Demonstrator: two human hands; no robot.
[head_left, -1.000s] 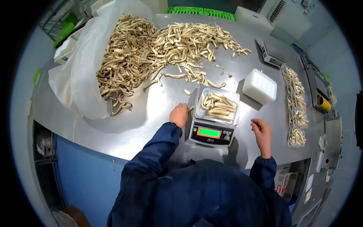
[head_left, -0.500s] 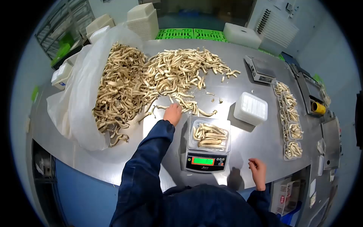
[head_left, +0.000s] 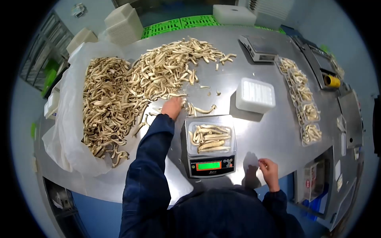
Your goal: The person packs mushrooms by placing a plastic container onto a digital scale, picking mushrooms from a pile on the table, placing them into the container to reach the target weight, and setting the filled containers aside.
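The person's left hand (head_left: 172,108) is hovering at the near edge of a heap of long-stemmed mushrooms (head_left: 162,69), with a few stems lying just beside its fingers. Those fingers are mostly hiding from view, so whether they are gripping a stem I cannot tell. The right hand (head_left: 270,171) is hanging near the front edge of the steel table (head_left: 246,133), fingers curling inward; whether thumb and fingertips are meeting I cannot tell.

Between the hands, a digital scale (head_left: 212,167) is bearing a clear plastic tray (head_left: 232,137), in which several mushrooms are lying roughly crosswise. The scale's green display is glowing, its figures too blurred for reading. To the right, a stack of white plastic trays (head_left: 256,94) is standing near the scale, and beyond it filled trays (head_left: 311,134) are forming a row. At the left, browner mushrooms (head_left: 105,103) are spilling from a translucent bag (head_left: 61,144)
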